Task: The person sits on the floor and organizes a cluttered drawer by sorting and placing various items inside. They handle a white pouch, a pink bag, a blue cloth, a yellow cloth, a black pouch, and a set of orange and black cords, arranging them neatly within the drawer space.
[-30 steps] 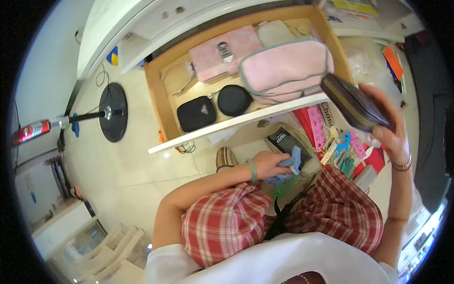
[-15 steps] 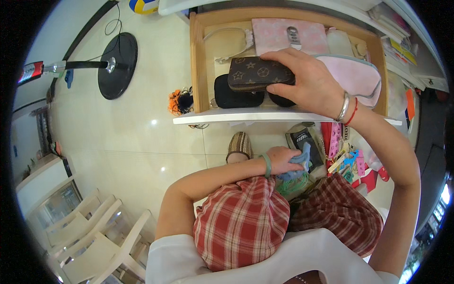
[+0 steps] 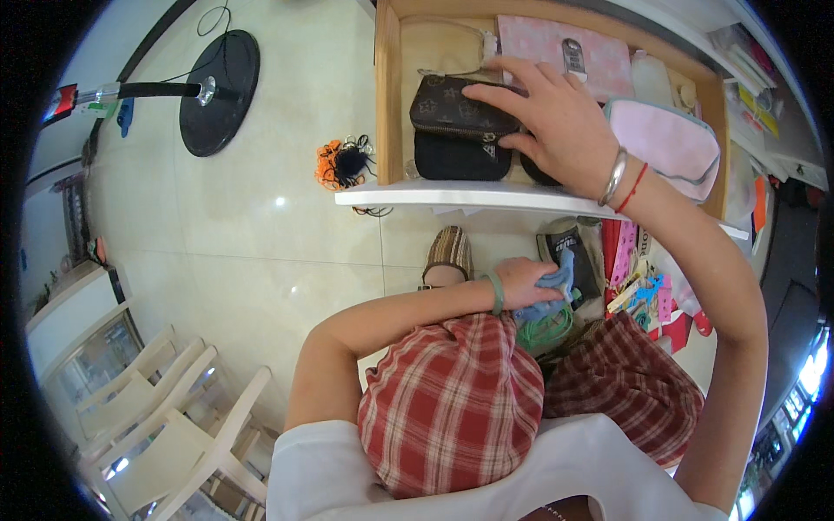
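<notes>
My right hand [image 3: 552, 113] reaches into the drawer, fingers spread over the right end of a dark brown patterned zip wallet [image 3: 460, 102]. The index fingertip rests at the wallet's top and the thumb is by its zip edge; the hand is not wrapped round it. Under the wallet lies a black case [image 3: 460, 158]. Down by my knees, my left hand [image 3: 526, 282] is closed on a crumpled blue cloth [image 3: 556, 282]. Green cord [image 3: 547, 328] hangs just below that cloth.
The open drawer [image 3: 387, 95] also holds a pink box [image 3: 534, 52] with a dial lock and a pink-white pouch [image 3: 665, 143]. A dark bag [image 3: 573, 256] and colourful small items [image 3: 638, 291] lie below. Orange-black cords [image 3: 343, 163], a round black stand base [image 3: 221, 91] and white chairs [image 3: 174, 443] stand leftward.
My right hand has set the wallet down leftward onto the black case, and its fingers have spread. The view has shifted slightly. My left hand still holds the blue cloth.
</notes>
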Demonstrator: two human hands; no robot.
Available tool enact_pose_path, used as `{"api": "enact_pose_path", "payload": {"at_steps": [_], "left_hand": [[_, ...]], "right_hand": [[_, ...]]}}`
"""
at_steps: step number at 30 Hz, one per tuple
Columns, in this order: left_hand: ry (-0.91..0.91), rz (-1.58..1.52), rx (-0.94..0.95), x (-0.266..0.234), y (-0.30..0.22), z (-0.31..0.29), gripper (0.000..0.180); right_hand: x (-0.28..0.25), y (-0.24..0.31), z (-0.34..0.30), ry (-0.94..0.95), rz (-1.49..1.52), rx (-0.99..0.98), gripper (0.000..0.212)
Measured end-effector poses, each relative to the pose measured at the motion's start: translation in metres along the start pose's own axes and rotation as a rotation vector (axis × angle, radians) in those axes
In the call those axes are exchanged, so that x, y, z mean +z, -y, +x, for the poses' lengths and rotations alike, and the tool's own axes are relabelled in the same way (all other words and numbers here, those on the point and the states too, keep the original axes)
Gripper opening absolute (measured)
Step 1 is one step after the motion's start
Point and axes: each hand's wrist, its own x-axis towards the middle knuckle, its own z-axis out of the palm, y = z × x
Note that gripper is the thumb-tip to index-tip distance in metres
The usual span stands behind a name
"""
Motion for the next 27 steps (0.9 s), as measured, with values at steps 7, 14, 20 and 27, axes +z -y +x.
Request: {"api": "enact_pose_path", "payload": {"at_steps": [7, 14, 20, 27], "left_hand": [[-0.053, -0.089, -0.037, 0.001, 0.016, -0.008, 0.044], [-0.506, -0.048, -0.13, -0.015, 0.064, -0.036, 0.047], [-0.652, 0.377, -0.268, -0.064, 0.106, -0.011, 0.057], [0.05, 0.729, -0.06, 0.007, 0.11, 0.022, 0.066]], "right_hand": [[0.016, -0.013, -0.003, -0.055, 0.056, -0.03, 0.036], [-0.048, 0.019, -0.042, -0.19, 0.205, -0.093, 0.027], [-0.013, 0.047, -0.15, 0.465, 0.424, -0.206, 0.03], [0.067, 0.003, -0.184, 0.526, 0.177, 0.051, 0.054]]}}
